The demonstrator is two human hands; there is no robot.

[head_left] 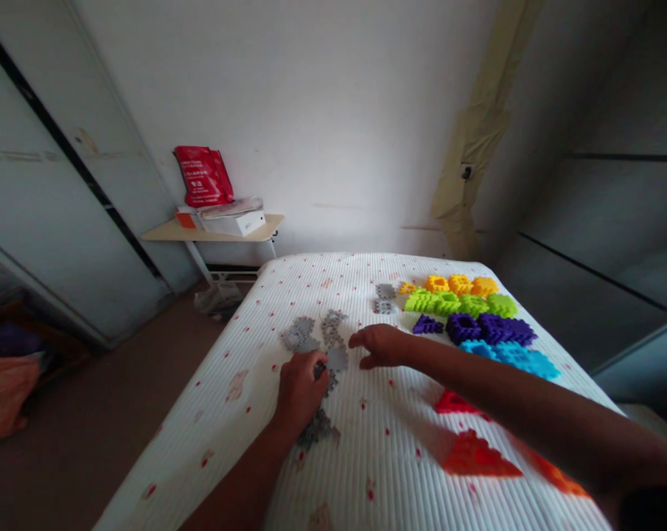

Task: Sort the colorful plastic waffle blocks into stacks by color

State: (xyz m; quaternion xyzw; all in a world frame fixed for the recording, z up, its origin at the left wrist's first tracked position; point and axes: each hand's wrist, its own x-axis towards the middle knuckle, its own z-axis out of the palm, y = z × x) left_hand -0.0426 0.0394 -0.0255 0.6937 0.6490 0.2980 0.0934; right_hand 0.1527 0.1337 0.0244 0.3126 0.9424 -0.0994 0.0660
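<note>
Hands (300, 391) (382, 345) apart over white bedcover (355, 472), wall (338, 133) beyond: right open, left's hold on grey pieces (337, 360) unclear

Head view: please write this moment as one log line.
left hand: at grey toothed plastic pieces, grip unclear; right hand: open, beside them; purple toothed plastic pieces: farther right on white ribbed sheet

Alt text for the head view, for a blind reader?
A person's left hand is among gray notched toy pieces on a white ribbed cover, the open right hand beside them. Yellow, green, purple and blue pieces form rows at right, red ones nearer.
</note>
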